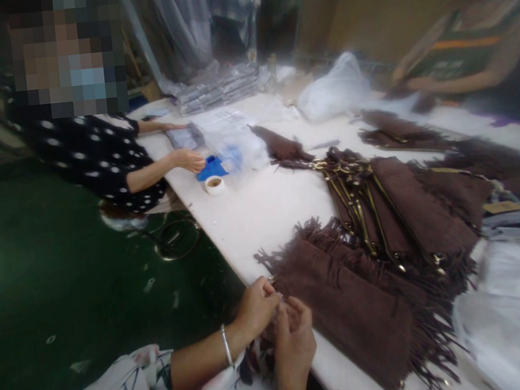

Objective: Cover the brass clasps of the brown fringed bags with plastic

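Note:
At the near table edge, my left hand (257, 309), with a silver bangle on the wrist, is closed in a pinch. Close against it, my right hand (295, 339) has its fingers curled in, thumb and forefinger together. Whatever lies between the fingertips is too small and hidden to make out. Just beyond both hands lies a brown fringed suede-like bag (344, 303), flat on the white table. A small shiny metal bit (272, 278) shows at its corner by my left fingers. Behind it sits a pile of similar brown bags (407, 199) with gold zips and clasps.
Across the left corner, a co-worker in a dotted top (86, 156) handles a grey packet (184, 136) near a blue tape dispenser (211, 168) and a white tape roll (214, 186). Clear plastic bags (515, 317) lie at right. Another person (466, 46) works at the far side.

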Tool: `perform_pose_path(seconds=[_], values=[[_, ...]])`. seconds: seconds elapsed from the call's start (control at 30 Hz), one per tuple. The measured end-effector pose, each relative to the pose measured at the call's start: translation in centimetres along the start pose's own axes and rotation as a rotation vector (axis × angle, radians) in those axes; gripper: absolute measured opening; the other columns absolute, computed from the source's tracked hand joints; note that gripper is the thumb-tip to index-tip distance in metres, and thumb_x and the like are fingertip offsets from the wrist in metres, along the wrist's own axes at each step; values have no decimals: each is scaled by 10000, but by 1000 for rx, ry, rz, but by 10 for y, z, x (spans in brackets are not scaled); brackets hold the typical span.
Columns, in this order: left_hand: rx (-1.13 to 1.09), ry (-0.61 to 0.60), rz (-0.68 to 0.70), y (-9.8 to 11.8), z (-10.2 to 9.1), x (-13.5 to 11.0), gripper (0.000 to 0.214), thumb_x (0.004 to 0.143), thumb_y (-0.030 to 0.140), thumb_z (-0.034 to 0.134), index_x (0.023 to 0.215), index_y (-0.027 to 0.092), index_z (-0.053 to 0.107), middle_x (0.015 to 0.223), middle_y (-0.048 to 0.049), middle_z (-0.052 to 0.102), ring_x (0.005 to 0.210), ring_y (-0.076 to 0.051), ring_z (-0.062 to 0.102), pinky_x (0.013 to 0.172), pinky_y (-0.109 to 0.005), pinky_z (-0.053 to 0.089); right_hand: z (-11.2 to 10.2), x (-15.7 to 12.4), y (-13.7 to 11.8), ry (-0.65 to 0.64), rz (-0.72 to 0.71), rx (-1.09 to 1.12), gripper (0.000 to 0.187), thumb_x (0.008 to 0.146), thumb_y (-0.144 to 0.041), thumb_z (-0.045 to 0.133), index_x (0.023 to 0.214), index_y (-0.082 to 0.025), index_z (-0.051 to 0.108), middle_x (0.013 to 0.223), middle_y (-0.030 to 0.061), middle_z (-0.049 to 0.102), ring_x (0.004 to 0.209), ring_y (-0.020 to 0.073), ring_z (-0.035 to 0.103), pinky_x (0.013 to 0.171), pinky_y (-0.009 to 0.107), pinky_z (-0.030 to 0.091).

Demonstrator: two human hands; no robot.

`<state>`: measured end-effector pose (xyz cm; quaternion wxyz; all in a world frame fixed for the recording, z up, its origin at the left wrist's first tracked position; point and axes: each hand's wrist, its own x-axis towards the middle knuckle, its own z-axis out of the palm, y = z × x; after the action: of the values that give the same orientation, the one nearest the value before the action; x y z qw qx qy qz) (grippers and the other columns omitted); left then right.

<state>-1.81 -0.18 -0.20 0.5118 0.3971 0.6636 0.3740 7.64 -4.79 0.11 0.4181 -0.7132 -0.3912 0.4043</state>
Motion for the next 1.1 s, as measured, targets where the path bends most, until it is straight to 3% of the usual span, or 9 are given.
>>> perform_pose_path(seconds=[0.17, 0.23, 0.37, 0.47, 0.6, 0.8, 1.1], values=[[-231, -75, -67, 6, 1, -4, 113, 747, 250, 586, 749, 191, 490, 549, 31, 571, 486, -122, 542, 489, -215, 394, -14, -9, 6, 20, 63, -21, 441, 829, -548, 566, 1077, -190, 640, 994, 88, 728, 846, 228, 688, 710, 277, 496], [-268, -135, -107, 9, -4, -6, 153, 745, 288, 609, 756, 188, 494, 523, 29, 571, 449, -118, 530, 465, -211, 392, -14, -11, 5, -31, 79, 48, 424, 827, -541, 574, 1037, -185, 665, 1005, 87, 727, 902, 234, 681, 759, 283, 503], [-289, -213, -115, 6, -13, -9, 235, 719, 354, 662, 749, 180, 507, 543, 24, 577, 424, -102, 513, 417, -186, 362, -3, -13, -2, -151, 216, 240, 475, 832, -568, 572, 1046, -154, 664, 864, 73, 730, 758, 219, 686, 622, 274, 520], [-287, -194, -133, 0, -15, -12, 244, 730, 373, 659, 762, 174, 521, 583, 21, 579, 423, -95, 501, 405, -182, 353, 4, -13, -2, -168, 272, 287, 501, 825, -579, 585, 1074, -148, 642, 756, 40, 708, 662, 201, 667, 556, 262, 506], [-256, -166, -93, -2, -16, -17, 259, 783, 403, 633, 776, 158, 548, 611, 8, 576, 479, -105, 517, 458, -203, 384, 5, -10, 8, -133, 250, 277, 481, 802, -574, 616, 1042, -158, 645, 818, 44, 712, 702, 195, 659, 594, 261, 510], [-178, -80, -73, -4, -21, -22, 232, 805, 366, 627, 865, 145, 593, 717, -27, 627, 628, -136, 579, 580, -228, 421, 5, -7, 17, -88, 214, 112, 453, 810, -601, 588, 940, -173, 659, 582, -27, 608, 534, 155, 552, 510, 239, 430], [-138, -14, -45, -7, -11, -23, 166, 774, 303, 655, 800, 161, 574, 684, -28, 639, 613, -149, 591, 560, -233, 415, 4, -6, 11, -55, 201, 27, 449, 817, -602, 567, 917, -179, 676, 585, -15, 624, 551, 172, 579, 536, 256, 441]])
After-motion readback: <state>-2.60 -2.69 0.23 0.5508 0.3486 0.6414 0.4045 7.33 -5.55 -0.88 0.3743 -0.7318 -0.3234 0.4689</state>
